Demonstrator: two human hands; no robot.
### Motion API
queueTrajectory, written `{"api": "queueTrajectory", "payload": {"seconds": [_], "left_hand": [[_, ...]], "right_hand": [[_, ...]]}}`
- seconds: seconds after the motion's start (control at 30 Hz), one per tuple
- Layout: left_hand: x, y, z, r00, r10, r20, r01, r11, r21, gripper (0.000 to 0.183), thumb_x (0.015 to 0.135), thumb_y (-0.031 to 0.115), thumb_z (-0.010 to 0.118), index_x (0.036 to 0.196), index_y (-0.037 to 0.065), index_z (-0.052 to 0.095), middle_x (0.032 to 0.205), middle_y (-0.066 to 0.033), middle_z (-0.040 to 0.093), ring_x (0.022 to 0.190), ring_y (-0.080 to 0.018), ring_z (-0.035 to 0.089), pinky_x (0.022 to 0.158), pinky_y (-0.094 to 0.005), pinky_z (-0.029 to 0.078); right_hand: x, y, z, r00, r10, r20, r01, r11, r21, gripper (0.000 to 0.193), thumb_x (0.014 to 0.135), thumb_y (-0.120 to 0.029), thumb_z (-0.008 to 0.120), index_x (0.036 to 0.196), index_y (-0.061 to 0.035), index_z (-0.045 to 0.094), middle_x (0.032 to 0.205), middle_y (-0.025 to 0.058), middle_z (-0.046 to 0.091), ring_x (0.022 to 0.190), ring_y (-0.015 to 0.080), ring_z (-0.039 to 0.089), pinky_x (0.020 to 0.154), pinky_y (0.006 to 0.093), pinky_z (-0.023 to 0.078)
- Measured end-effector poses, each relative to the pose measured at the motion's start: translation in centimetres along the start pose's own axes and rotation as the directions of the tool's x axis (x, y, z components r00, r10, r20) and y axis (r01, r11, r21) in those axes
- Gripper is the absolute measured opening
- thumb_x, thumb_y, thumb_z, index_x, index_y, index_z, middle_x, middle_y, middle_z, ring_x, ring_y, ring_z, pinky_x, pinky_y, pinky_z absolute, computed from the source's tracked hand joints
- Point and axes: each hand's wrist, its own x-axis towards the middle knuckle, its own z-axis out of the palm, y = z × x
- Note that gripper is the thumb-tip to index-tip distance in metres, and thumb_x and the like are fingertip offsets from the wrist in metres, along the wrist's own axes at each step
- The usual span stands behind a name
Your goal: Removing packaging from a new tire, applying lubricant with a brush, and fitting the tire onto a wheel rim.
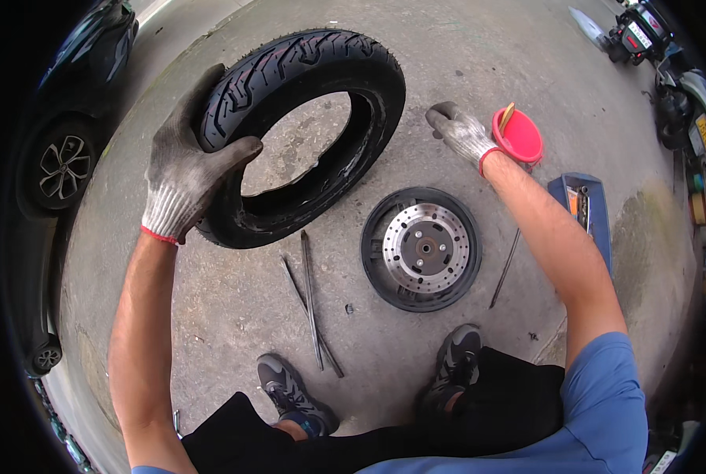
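Note:
My left hand (185,170), in a grey work glove with a red cuff, grips the near edge of a black scooter tyre (305,71) and holds it upright and tilted above the concrete. My right hand (459,130), gloved the same way, is stretched out to the right of the tyre with its fingers curled and nothing in them; it hovers just left of a red bowl (520,136). A black wheel rim with a silver brake disc (422,249) lies flat on the ground below the right hand.
Two long metal tyre levers (312,300) lie crossed in front of my shoes (289,391). A thin rod (506,267) lies right of the rim, beside a blue toolbox (591,207). A dark car (60,158) stands at the left and a scooter (669,71) at the upper right.

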Motion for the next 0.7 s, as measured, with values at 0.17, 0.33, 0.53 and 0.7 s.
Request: {"api": "queueTrajectory", "payload": {"seconds": [0.17, 0.33, 0.53, 0.7], "left_hand": [[-1.7, 1.9, -5.0, 0.999, -0.026, -0.032, 0.021, 0.991, -0.128, 0.086, 0.066, 0.027, 0.084, 0.141, 0.003, 0.051, 0.127, -0.0177, 0.063, 0.116, -0.0257, 0.062, 0.102, -0.0367, 0.048], [-2.9, 1.1, -7.4, 0.971, -0.238, 0.036, 0.230, 0.875, -0.427, 0.073, 0.078, 0.021, 0.077, 0.140, -0.004, 0.047, 0.117, -0.0146, 0.066, 0.100, -0.0189, 0.066, 0.091, -0.0304, 0.054], [-3.2, -2.7, -0.5, 0.918, -0.151, 0.366, 0.392, 0.482, -0.783, 0.082, 0.083, 0.028, 0.075, 0.145, -0.008, 0.035, 0.122, -0.0202, 0.061, 0.102, -0.0222, 0.067, 0.088, -0.0327, 0.057], [-6.7, -4.4, 10.2, 0.785, -0.202, 0.586, 0.608, 0.434, -0.665, 0.098, 0.083, 0.043, 0.072, 0.148, -0.013, 0.025, 0.133, -0.0272, 0.053, 0.119, -0.0278, 0.058, 0.101, -0.0348, 0.048]], "right_hand": [[-1.8, 1.0, -1.3, 0.979, 0.107, 0.173, -0.178, 0.859, 0.480, 0.065, 0.103, -0.053, 0.037, 0.142, -0.0016, 0.045, 0.137, 0.0187, 0.053, 0.122, 0.0264, 0.055, 0.102, 0.0441, 0.043], [-6.4, 1.1, -0.2, 0.936, 0.023, 0.350, -0.338, 0.325, 0.883, 0.052, 0.106, -0.044, 0.032, 0.127, -0.0034, 0.057, 0.127, 0.0137, 0.062, 0.116, 0.0256, 0.059, 0.105, 0.0484, 0.043], [-15.3, 2.9, -2.7, 0.941, 0.119, 0.318, -0.328, 0.073, 0.942, 0.038, 0.103, -0.035, 0.049, 0.117, -0.0034, 0.064, 0.108, 0.0127, 0.071, 0.091, 0.0248, 0.070, 0.084, 0.0430, 0.059], [-22.4, 4.4, -5.6, 0.905, 0.408, 0.123, -0.248, 0.271, 0.930, 0.053, 0.102, -0.050, 0.045, 0.125, -0.0044, 0.061, 0.117, 0.0136, 0.068, 0.102, 0.0249, 0.068, 0.093, 0.0413, 0.054]]}}
